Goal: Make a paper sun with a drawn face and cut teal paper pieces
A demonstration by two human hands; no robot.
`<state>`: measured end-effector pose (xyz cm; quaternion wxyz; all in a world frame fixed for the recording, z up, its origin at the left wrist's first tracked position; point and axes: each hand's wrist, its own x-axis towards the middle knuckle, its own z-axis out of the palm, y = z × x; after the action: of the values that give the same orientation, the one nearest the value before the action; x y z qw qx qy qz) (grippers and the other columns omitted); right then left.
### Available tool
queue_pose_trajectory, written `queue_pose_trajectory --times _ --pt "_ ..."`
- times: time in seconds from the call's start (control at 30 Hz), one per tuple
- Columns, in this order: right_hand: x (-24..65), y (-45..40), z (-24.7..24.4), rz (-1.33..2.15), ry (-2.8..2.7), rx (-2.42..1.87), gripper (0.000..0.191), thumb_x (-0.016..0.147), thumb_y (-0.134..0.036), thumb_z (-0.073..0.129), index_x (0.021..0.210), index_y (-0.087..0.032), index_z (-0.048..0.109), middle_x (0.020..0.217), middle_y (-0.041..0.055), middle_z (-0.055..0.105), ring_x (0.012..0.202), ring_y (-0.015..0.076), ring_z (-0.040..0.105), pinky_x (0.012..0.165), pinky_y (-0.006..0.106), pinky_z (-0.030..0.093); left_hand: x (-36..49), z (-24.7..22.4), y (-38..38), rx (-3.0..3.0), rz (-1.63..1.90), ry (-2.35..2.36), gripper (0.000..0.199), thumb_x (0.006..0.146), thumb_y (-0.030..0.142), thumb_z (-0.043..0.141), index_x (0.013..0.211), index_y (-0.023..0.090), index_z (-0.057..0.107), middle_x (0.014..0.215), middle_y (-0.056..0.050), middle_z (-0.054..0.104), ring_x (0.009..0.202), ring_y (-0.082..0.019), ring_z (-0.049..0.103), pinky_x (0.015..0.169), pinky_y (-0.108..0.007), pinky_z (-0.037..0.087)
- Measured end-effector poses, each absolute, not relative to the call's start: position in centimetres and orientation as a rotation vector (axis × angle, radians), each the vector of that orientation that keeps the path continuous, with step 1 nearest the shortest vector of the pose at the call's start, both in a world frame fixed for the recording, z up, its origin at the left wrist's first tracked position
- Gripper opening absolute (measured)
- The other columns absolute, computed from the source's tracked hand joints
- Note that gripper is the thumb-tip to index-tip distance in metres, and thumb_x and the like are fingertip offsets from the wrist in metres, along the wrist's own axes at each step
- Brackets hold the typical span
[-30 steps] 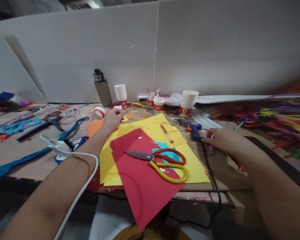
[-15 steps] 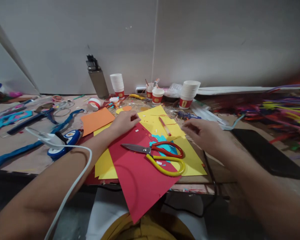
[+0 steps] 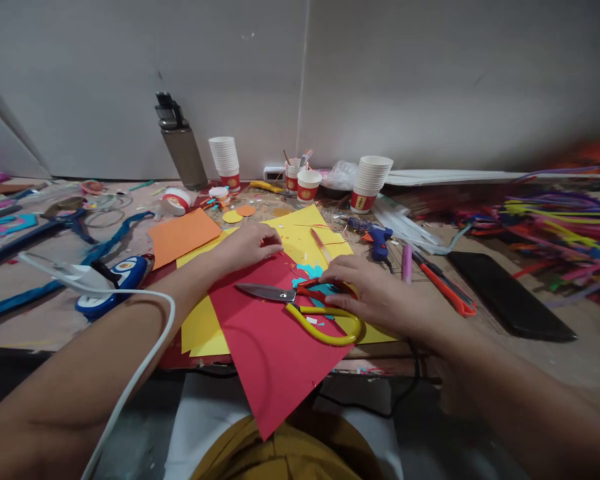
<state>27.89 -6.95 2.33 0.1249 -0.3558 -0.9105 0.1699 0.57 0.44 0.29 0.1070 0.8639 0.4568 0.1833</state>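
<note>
My half-curled right hand point(image 3: 373, 290) touches the red-and-yellow-handled metal scissors point(image 3: 285, 295) at the handles, grip unclear; their blades point left, nearer my loosely open, empty left hand point(image 3: 247, 250).

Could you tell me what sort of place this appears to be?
Probably a craft workspace: scissors lie on red paper, a glue gun sits near cup stacks, and colorful strips are heaped at the right.

Right hand point(image 3: 373, 290) partly hides the red handle point(image 3: 311, 289).
</note>
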Motion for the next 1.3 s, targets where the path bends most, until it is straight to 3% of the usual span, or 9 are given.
queue_pose_trajectory --times 0.23,0.37,0.57,0.73,0.93,1.07,1.3 --pt "27.3 -8.3 3.2 0.458 -2.788 -1.05 0.039 0.084 -0.038 0.066 0.121 -0.026 0.062 0.108 0.0085 0.062 0.099 0.0238 0.056 0.086 0.037 0.044 0.2 0.0 0.8 2.506 0.499 1.321 0.022 0.084 0.037 0.057 0.087 0.021 0.073 0.091 -0.006 0.072 0.083 -0.02 0.061 0.079 -0.032 0.043" --pt "26.7 -8.9 3.4 0.52 -2.794 -1.1 0.034 0.09 -0.03 0.057 0.123 -0.024 0.058 0.111 0.0092 0.063 0.1 0.0225 0.059 0.086 0.034 0.045 0.1 -0.1 0.9 2.486 0.533 1.282 0.022 0.083 0.037 0.058 0.087 0.021 0.073 0.089 -0.005 0.072 0.08 -0.019 0.061 0.076 -0.031 0.043" --pt "26.7 -8.7 2.9 0.418 -2.777 -1.209 0.03 0.082 -0.026 0.062 0.111 -0.019 0.059 0.1 0.0089 0.066 0.085 0.0219 0.061 0.072 0.03 0.044 -0.2 0.0 1.2 2.34 0.599 1.344 0.035 0.086 0.046 0.051 0.084 0.02 0.073 0.085 -0.006 0.073 0.078 -0.018 0.063 0.073 -0.029 0.046" --pt "27.9 -8.8 3.0 0.304 -2.689 -1.267 0.035 0.079 -0.025 0.062 0.113 -0.019 0.056 0.098 0.0088 0.066 0.086 0.0222 0.06 0.069 0.029 0.043 -0.6 -0.6 1.8 1.898 0.714 1.281 0.049 0.09 0.055 0.04 0.094 0.015 0.067 0.089 -0.011 0.073 0.073 -0.016 0.066 0.066 -0.028 0.051" --pt "29.3 -8.1 2.0 0.35 -2.304 -1.577 0.039 0.081 -0.033 0.059 0.116 -0.018 0.05 0.085 0.0041 0.065 0.068 0.0165 0.059 0.056 0.026 0.04 -0.6 -1.2 2.1 1.887 0.765 1.259 0.049 0.088 0.058 0.042 0.09 0.015 0.067 0.085 -0.011 0.073 0.069 -0.015 0.066 0.064 -0.027 0.052" --pt "29.6 -7.6 1.7 0.237 -2.194 -1.764 0.031 0.082 -0.034 0.055 0.109 -0.019 0.053 0.079 0.0034 0.064 0.061 0.0152 0.056 0.05 0.025 0.033 -0.4 -1.0 1.9 1.985 0.741 1.251 0.048 0.087 0.058 0.043 0.085 0.017 0.068 0.085 -0.009 0.073 0.07 -0.016 0.067 0.064 -0.028 0.052" --pt "28.5 -7.8 2.9 -0.048 -2.384 -2.008 0.027 0.086 -0.032 0.049 0.105 -0.015 0.057 0.087 0.011 0.068 0.076 0.0233 0.062 0.056 0.029 0.029 -0.4 -0.7 1.8 2.156 0.658 1.33 0.045 0.089 0.054 0.042 0.085 0.018 0.069 0.087 -0.007 0.074 0.075 -0.016 0.067 0.069 -0.027 0.05"
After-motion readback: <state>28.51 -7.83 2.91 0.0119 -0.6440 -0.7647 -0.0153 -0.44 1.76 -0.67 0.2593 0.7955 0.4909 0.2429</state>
